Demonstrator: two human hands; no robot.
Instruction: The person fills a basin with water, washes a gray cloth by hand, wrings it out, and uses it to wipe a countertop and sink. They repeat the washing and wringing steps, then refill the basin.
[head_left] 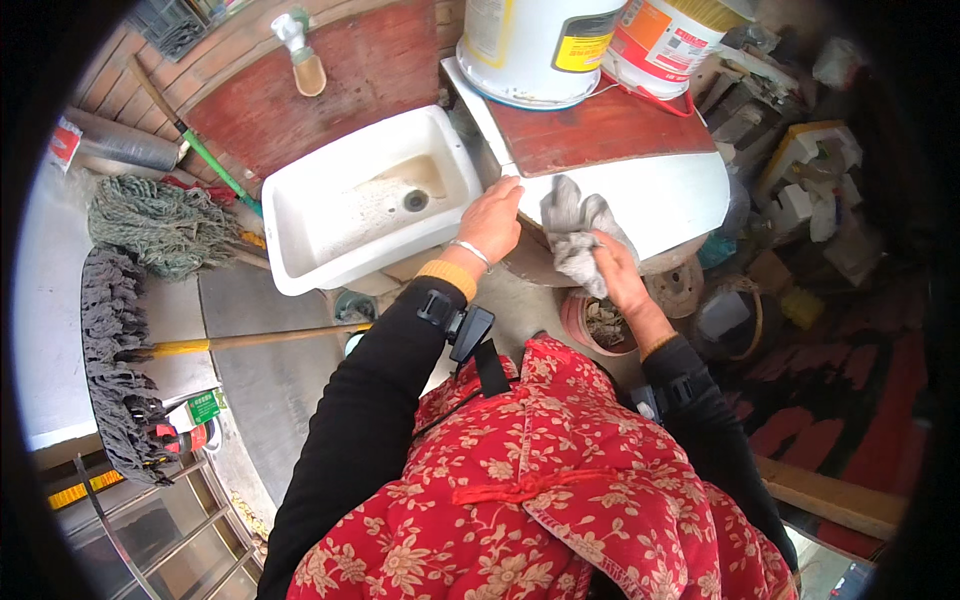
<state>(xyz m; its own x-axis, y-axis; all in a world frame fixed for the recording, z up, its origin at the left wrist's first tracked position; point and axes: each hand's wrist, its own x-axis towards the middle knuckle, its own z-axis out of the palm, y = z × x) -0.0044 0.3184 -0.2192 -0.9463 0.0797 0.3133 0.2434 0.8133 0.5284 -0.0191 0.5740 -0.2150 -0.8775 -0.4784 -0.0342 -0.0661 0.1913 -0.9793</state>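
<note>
A crumpled grey rag (580, 235) is bunched in my right hand (622, 275), over the near edge of a white board (670, 210). My fingers are closed on one end of the rag, and the rest spreads forward onto the board. Between the board and a white sink (290, 235) is my left hand (490, 222), back upward, with no object visible in it. Its fingertips reach the board's left corner. The sink basin is wet and dirty around its drain.
A white bucket (530, 50) and a red-and-white bucket (655, 45) stand on a reddish-brown panel (590, 135) behind the rag. Mops (125, 370) and a green-handled tool (215, 165) lie at the left. Below the board sits a pink tub (580, 318); clutter (820, 190) fills the right.
</note>
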